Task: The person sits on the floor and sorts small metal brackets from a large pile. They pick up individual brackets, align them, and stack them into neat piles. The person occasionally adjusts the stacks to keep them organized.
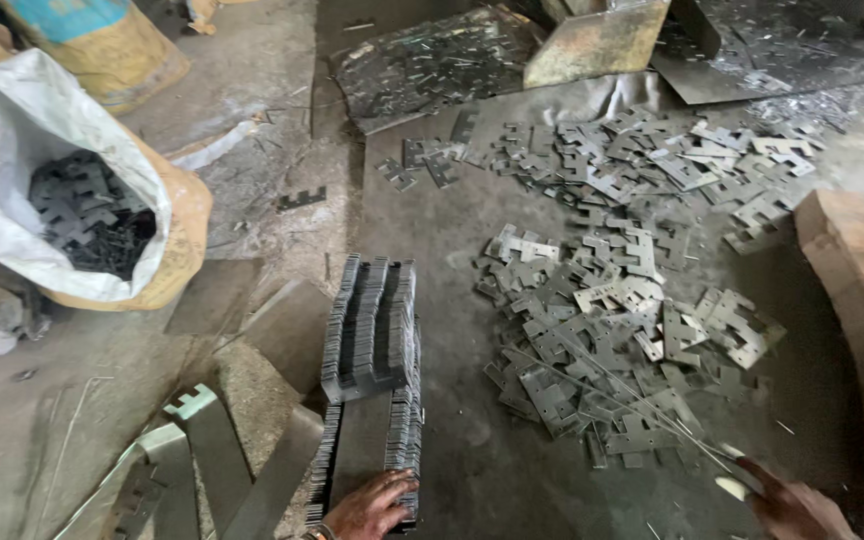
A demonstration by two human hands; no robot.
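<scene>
1. The left hand [372, 505] lies nearest, at the bottom edge, its fingers spread and pressed on the near end of a long stacked row of thin grey stamped metal plates [372, 350] set on edge on the floor.
2. The right hand [787, 505], at the bottom right corner, pinches a thin metal wire [642, 410] between its fingertips; the wire runs away over the pile.
3. A loose heap of flat, notched grey metal plates [612, 330] spreads on the dusty concrete floor [442, 230], right of the stacked row.
4. At far left stands an open white woven sack [12, 150] with dark plates of the same shape inside.
5. A curved brown wooden edge [852, 280] lies at right.
</scene>
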